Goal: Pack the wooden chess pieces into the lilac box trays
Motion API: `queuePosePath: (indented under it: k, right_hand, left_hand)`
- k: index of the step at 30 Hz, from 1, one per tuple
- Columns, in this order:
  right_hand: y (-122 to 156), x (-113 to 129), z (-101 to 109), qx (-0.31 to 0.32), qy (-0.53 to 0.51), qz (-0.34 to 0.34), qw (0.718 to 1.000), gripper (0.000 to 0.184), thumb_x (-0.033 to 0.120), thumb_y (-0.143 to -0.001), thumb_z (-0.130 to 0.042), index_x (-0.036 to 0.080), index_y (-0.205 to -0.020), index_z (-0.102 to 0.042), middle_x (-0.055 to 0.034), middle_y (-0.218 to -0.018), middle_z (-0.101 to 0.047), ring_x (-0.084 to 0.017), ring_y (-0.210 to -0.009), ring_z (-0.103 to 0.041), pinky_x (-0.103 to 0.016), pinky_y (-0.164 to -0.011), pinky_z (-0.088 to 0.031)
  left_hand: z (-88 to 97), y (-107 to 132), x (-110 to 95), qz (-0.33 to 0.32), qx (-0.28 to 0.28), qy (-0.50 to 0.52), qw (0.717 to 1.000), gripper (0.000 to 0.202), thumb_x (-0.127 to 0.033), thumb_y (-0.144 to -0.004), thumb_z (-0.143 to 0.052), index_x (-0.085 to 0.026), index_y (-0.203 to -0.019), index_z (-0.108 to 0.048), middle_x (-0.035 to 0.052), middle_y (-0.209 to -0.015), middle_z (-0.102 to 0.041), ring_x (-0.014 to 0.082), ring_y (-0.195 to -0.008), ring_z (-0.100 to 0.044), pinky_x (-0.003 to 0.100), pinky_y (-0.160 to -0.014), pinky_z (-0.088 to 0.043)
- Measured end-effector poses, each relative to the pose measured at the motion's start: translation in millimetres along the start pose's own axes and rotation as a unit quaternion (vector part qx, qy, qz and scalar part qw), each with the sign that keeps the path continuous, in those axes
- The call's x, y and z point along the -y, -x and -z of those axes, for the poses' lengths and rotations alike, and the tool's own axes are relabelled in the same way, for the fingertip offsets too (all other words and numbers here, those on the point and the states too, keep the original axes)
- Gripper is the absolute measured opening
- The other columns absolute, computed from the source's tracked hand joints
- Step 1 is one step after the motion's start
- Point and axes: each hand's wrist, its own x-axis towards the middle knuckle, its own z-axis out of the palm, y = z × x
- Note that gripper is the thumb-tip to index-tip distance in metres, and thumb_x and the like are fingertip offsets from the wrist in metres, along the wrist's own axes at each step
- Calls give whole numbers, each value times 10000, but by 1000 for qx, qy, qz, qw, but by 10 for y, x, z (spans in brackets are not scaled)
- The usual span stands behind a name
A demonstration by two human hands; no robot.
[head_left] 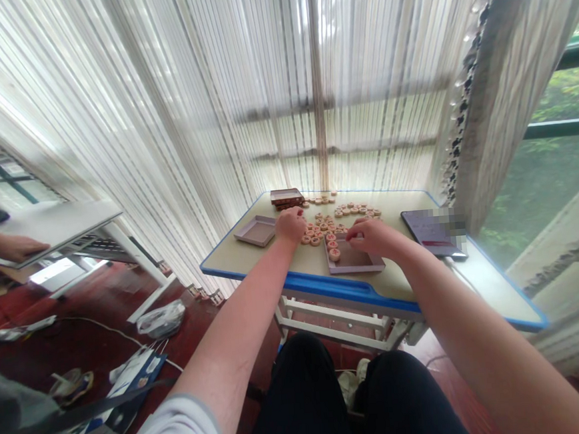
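1. Looking down past our knees, we see both our bare arms stretched out over a desk with a blue rim.
2. Our left hand lies knuckles-up, fingers curled, on the near-left edge of a scatter of round wooden discs. We cannot tell whether it has one in its grasp.
3. Our right hand hangs over the far right corner of a shallow tray, fingers bent and drawn close together. We cannot tell whether a disc sits between them.
4. The tray lies near the desk's front edge, just on our side of the discs, and a few discs lie inside it along its left wall.
5. More discs spread in a loose band farther back, toward the curtain.
6. Our right hand hides the tray's far right corner and some of the discs behind it.
7. A spare tray lies left of our left hand, apart from it.
8. A dark box stands at the desk's far edge, behind the left hand.
9. A dark tablet lies to the right of our right forearm, near it but not touching.
10. Off to the left, another person's hand rests beside a separate white table, and a clear bag lies on the red floor below it.
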Motion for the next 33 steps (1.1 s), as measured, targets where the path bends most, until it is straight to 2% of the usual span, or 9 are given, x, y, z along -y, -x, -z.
queuePosePath:
  k: [3,5,8,11,14,20,26,33]
  right_hand:
    - [-44,-106,-58,-47,42,-46,997,333,273,-747,-531,219,-1042,-676,-81,-1089,-623,-229,-981,-555,-308,-852,-418]
    - [-71,-169,-102,-47,71,-60,995,411,277,-743,-542,209,-1138,-632,-104,-1139,-603,-254,-1055,-522,-338,-907,-394]
    - [-110,-232,-151,-21,74,-77,994,366,228,-748,-523,222,-1088,-659,-91,-1103,-626,-234,-1044,-533,-324,-916,-388]
    - [-138,-262,-168,-22,54,-81,995,288,209,-764,-503,236,-971,-700,-71,-1039,-649,-209,-992,-558,-294,-867,-410]
    - [-153,-283,-179,-33,34,-81,996,261,225,-773,-503,233,-937,-706,-68,-995,-660,-195,-905,-585,-284,-802,-433]
    - [-200,-347,-235,-50,22,-87,995,248,244,-777,-519,233,-937,-709,-64,-978,-675,-192,-905,-586,-280,-786,-436]
    - [-239,-385,-269,-52,22,-99,994,264,272,-783,-508,226,-950,-707,-77,-991,-669,-205,-901,-587,-293,-765,-440]
    - [-255,-385,-262,-49,22,-103,993,257,270,-770,-515,232,-934,-710,-72,-962,-667,-198,-883,-586,-291,-777,-436]
  left_hand:
    - [-39,-41,54,-20,77,-21,997,356,-204,-766,-450,-210,-1041,-675,59,-1063,-674,189,-1006,-585,284,-892,-426]
    - [-43,-44,55,-34,110,-46,992,356,-247,-767,-460,-229,-1047,-681,64,-1050,-680,205,-995,-593,305,-883,-435]
    - [-23,-26,35,-52,137,-66,987,349,-270,-767,-464,-252,-1034,-689,59,-1021,-689,210,-970,-600,316,-870,-440]
    - [4,-2,8,-75,139,-62,986,320,-288,-769,-475,-267,-993,-704,54,-998,-693,212,-978,-587,321,-872,-432]
    - [18,17,-19,-88,123,-51,987,305,-351,-778,-485,-257,-952,-717,76,-956,-696,245,-987,-570,369,-864,-422]
    - [1,16,-56,-97,115,-43,988,274,-314,-785,-492,-236,-921,-717,82,-943,-689,244,-959,-557,390,-868,-383]
    - [-82,-43,-45,-83,131,-65,986,365,-403,-849,-399,-242,-991,-695,107,-1023,-657,264,-977,-539,402,-830,-380]
    - [-105,-106,-54,-79,138,-22,987,279,-389,-796,-508,-226,-893,-713,76,-948,-688,239,-953,-559,382,-857,-375]
